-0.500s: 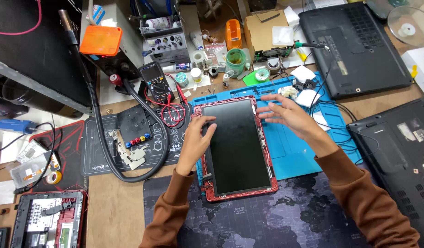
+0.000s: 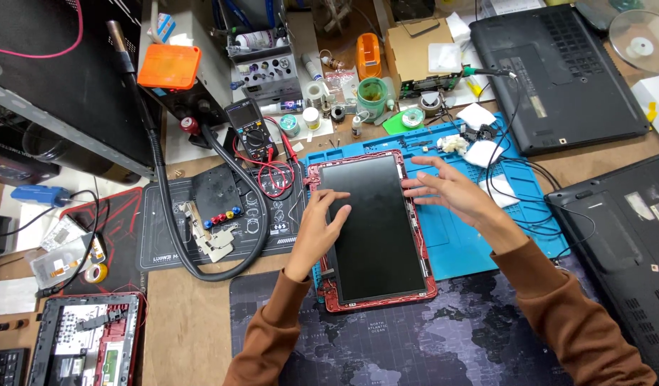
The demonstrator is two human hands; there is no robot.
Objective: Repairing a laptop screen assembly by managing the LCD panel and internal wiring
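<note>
Right hand [image 2: 447,189] shifted, covering screen [image 2: 372,229] edge.

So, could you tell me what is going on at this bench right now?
A person is handling a dark laptop screen panel that lies in a red lid frame, partly on a blue work mat. The left hand rests its fingers on the panel's left edge; the right hand lies open at its right edge. Neither grips anything. A multimeter and two dark laptops sit nearby.
</note>
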